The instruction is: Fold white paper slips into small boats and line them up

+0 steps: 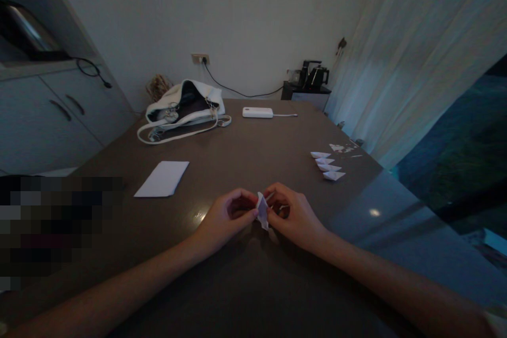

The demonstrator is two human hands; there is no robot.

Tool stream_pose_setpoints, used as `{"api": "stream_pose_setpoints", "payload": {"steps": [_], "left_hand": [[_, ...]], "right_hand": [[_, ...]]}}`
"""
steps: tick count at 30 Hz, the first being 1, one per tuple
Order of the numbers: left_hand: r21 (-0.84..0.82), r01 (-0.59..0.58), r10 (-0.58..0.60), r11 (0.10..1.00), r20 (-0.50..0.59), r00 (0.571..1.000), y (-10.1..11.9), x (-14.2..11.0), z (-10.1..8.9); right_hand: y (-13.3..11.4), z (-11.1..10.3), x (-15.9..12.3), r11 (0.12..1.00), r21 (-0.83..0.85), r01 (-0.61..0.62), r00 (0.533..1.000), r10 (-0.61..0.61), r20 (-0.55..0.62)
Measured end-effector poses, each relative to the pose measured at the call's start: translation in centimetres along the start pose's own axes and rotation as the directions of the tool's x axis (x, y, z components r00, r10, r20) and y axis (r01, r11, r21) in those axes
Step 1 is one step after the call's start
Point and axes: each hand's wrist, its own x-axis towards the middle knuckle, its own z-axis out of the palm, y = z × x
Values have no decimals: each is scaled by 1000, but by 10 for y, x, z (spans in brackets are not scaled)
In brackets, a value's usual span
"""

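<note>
Small folded paper [262,210] stands up tall, top at 12 o'clock. Left hand [225,220] pinches it from 9 o'clock, right hand [293,215] from 3 o'clock. Fingers of both shut on paper, both just as near.

folded paper [262,211]: was white, plain, pinched between both hands
table [253,285]: was dark brown, plain, with pale glints
flat sheet [162,178]: was white, unmarked, toward the table's left edge
small folded pieces [328,165]: were white, four in a row near the right edge
handbag [182,110]: was white with a dark inside
power bank [257,112]: was white
kettle [315,76]: was black
curtain [415,53]: was pale grey-white
wall [222,10]: was off-white
cabinet [47,116]: was light grey
</note>
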Motion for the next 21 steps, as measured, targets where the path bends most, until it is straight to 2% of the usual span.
{"api": "stream_pose_setpoints", "payload": {"steps": [4,11,21], "left_hand": [[20,3,-4,1000,35,999,4,-4,6],[110,-46,45,993,8,999,5,-6,10],[69,-35,33,997,35,999,8,-8,12]], "right_hand": [[1,3,0,999,-46,-10,1000,8,-26],[0,7,-1,997,-74,-31,999,30,-14],[-5,7,-1,990,-133,-43,999,39,-37]]}}
